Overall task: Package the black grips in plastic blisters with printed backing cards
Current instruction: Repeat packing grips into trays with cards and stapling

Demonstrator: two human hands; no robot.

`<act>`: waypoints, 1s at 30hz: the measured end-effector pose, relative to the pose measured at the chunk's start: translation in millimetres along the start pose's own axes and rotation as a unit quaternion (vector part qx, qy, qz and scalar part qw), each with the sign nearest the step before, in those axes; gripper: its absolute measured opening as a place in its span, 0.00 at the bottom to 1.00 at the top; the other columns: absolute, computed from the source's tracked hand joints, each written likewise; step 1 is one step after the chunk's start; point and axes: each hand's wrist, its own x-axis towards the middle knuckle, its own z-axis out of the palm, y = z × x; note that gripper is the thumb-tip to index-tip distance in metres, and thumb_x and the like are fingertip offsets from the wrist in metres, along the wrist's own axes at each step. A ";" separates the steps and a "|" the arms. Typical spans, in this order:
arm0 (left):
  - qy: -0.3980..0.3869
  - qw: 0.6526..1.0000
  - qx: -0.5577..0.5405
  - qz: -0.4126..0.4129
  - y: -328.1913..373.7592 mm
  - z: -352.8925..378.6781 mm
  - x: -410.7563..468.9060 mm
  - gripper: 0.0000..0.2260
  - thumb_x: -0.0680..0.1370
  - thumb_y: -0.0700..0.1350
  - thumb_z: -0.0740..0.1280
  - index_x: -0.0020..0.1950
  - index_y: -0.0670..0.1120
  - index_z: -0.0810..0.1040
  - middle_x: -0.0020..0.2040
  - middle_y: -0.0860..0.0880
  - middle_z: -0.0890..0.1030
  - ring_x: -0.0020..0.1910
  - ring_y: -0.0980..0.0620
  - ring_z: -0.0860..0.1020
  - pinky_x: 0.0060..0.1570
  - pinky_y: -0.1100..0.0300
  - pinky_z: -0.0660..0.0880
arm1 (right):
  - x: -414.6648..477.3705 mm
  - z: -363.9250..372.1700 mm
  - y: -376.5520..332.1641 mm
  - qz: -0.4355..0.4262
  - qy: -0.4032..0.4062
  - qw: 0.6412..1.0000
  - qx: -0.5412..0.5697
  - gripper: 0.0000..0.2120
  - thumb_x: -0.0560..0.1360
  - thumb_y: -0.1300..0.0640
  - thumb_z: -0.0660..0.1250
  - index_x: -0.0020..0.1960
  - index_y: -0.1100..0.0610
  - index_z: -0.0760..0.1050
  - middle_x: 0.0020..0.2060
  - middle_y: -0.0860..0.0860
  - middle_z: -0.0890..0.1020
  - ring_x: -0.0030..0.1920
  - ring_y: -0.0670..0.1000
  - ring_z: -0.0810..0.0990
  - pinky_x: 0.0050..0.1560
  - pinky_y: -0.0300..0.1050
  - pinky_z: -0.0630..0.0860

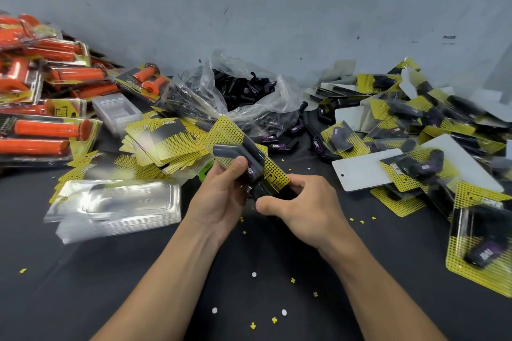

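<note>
gripping one blister pack (235, 147) above the dark table (249, 257): left hand (219, 199) is curling around its side, right hand (307, 207) is pinching its near end; black grip (250, 160) is sitting inside.

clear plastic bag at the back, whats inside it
Loose black grips fill the clear plastic bag, seen through its open top. The crumpled plastic's glare hides how many lie lower down.

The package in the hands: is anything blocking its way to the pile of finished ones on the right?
Nothing visible does. The left hand and right hand hold the package, and only bare dark table with tiny paper scraps lies between it and the finished pile.
</note>
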 end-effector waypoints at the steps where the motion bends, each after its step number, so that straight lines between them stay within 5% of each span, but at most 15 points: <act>1: 0.001 1.000 0.001 -0.002 0.0 0.0 -0.5 0.15 0.75 0.43 0.69 0.61 0.43 0.79 0.59 0.39 0.81 0.61 0.39 0.78 0.67 0.34 0.73 | -0.5 2.5 -0.8 0.001 0.013 1.000 -0.015 0.21 0.56 0.35 0.74 0.44 0.44 0.85 0.34 0.44 0.85 0.38 0.46 0.82 0.42 0.47 0.81; 4: 0.000 1.000 0.004 -0.006 0.5 -1.0 -1.7 0.14 0.75 0.44 0.68 0.60 0.44 0.79 0.57 0.40 0.82 0.60 0.39 0.77 0.60 0.38 0.77 | -0.3 7.4 -2.8 0.003 0.036 0.999 -0.041 0.21 0.55 0.35 0.72 0.42 0.46 0.83 0.31 0.46 0.82 0.34 0.47 0.79 0.34 0.44 0.76; 8: -0.020 1.000 -0.010 -0.001 -0.5 -2.6 -2.7 0.09 0.77 0.43 0.67 0.55 0.47 0.84 0.57 0.41 0.82 0.62 0.38 0.75 0.68 0.34 0.69 | -0.3 7.5 -4.1 0.003 0.060 0.997 -0.041 0.19 0.56 0.38 0.73 0.41 0.49 0.83 0.32 0.49 0.82 0.33 0.50 0.77 0.34 0.46 0.75; 13: 0.001 1.000 -0.017 -0.002 -2.3 -2.9 0.2 0.10 0.75 0.43 0.69 0.56 0.46 0.84 0.56 0.41 0.83 0.59 0.40 0.79 0.67 0.36 0.72 | 1.0 2.7 -5.9 0.018 0.011 0.999 -0.032 0.18 0.60 0.38 0.74 0.44 0.48 0.84 0.35 0.48 0.84 0.38 0.49 0.82 0.41 0.50 0.81; 17: 0.056 0.997 -0.039 0.020 -4.2 -2.2 4.1 0.13 0.73 0.41 0.70 0.58 0.44 0.80 0.53 0.43 0.85 0.51 0.46 0.84 0.59 0.44 0.81 | 1.0 -5.1 -4.5 0.021 -0.054 0.998 -0.012 0.22 0.57 0.33 0.73 0.48 0.42 0.84 0.40 0.43 0.86 0.43 0.44 0.84 0.50 0.50 0.83; 20: 0.088 0.995 -0.033 0.013 -3.7 -4.9 7.1 0.12 0.75 0.39 0.70 0.58 0.44 0.80 0.52 0.43 0.86 0.49 0.47 0.85 0.52 0.47 0.83 | 5.6 -15.6 2.0 0.063 -0.031 0.996 0.048 0.23 0.58 0.33 0.73 0.49 0.42 0.86 0.42 0.42 0.87 0.47 0.45 0.86 0.55 0.51 0.83; 25: 0.118 0.993 -0.025 0.000 -5.3 -3.6 8.3 0.16 0.72 0.41 0.72 0.60 0.43 0.79 0.56 0.42 0.85 0.49 0.47 0.84 0.47 0.50 0.83 | 17.0 -23.9 17.6 0.101 0.087 0.991 -0.029 0.18 0.76 0.39 0.68 0.41 0.54 0.78 0.40 0.48 0.82 0.48 0.53 0.80 0.46 0.48 0.73; 27: 0.117 0.993 -0.022 -0.007 -4.8 -3.9 8.2 0.19 0.70 0.42 0.73 0.61 0.43 0.80 0.57 0.41 0.85 0.51 0.46 0.84 0.49 0.49 0.83 | 14.6 -21.8 16.7 0.050 0.191 0.980 -0.028 0.09 0.77 0.47 0.71 0.51 0.51 0.83 0.46 0.45 0.82 0.54 0.53 0.79 0.52 0.47 0.74; 30: 0.116 0.993 -0.018 -0.013 -5.2 -5.2 8.7 0.22 0.70 0.42 0.74 0.64 0.42 0.79 0.58 0.41 0.85 0.51 0.46 0.85 0.44 0.53 0.84 | 8.9 -21.7 12.6 -0.076 0.303 0.950 -0.032 0.22 0.72 0.67 0.72 0.63 0.51 0.82 0.53 0.41 0.81 0.57 0.50 0.78 0.58 0.45 0.76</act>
